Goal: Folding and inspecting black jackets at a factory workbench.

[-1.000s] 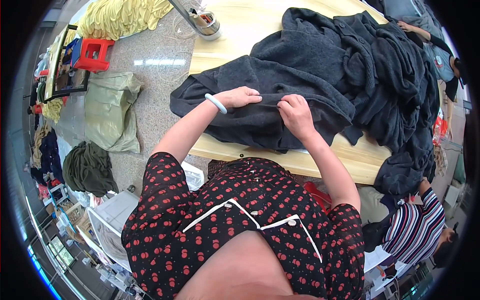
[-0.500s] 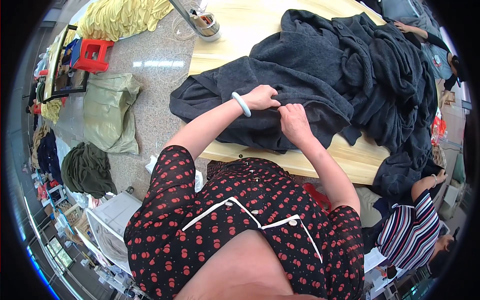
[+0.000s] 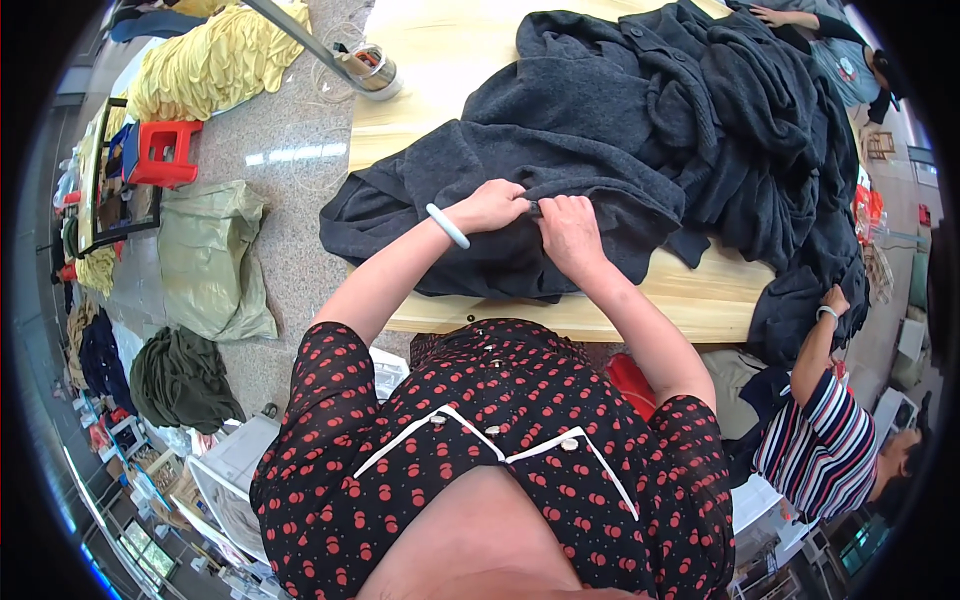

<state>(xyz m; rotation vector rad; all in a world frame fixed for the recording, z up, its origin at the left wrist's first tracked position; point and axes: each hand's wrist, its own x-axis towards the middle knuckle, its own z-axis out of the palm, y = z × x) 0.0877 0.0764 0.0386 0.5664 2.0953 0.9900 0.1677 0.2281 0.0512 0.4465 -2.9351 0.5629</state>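
Hands: both meet at the middle of the frame, knuckles almost touching, on a fold of dark cloth.
Left hand [image 3: 492, 205]: fingers curled in and pinching the edge of the dark grey garment [image 3: 560, 140]; a pale green bangle [image 3: 447, 225] sits on the wrist.
Right hand [image 3: 568, 228]: closed too, fingertips pressed together on the same fold, just beside the left one.
Dark grey garment: heavy, fuzzy fabric, spread over the near edge of the counter [image 3: 430, 50], one corner hanging off the left side toward the floor.
Pile: more of the same dark cloth heaped up behind it, upper right of the frame, spilling down the counter's right end.
Counter: pale wood, bare in the upper middle and along the near strip under the forearms.
Co-worker: lower right of the frame, in a striped top [image 3: 815, 450], one hand [image 3: 833, 300] raised to the hanging dark cloth at the counter's corner.
Another person: far upper right, a hand [image 3: 770, 15] resting on the pile.
Floor, left of the frame: a red plastic stool [image 3: 160, 152], a yellow heap of fabric [image 3: 215, 62] above it, a pale green sack [image 3: 210, 255] below it, and a dark green bundle [image 3: 180, 375] lower still.
Upper middle: a small round container [image 3: 372, 70] stands beside the counter's left edge.
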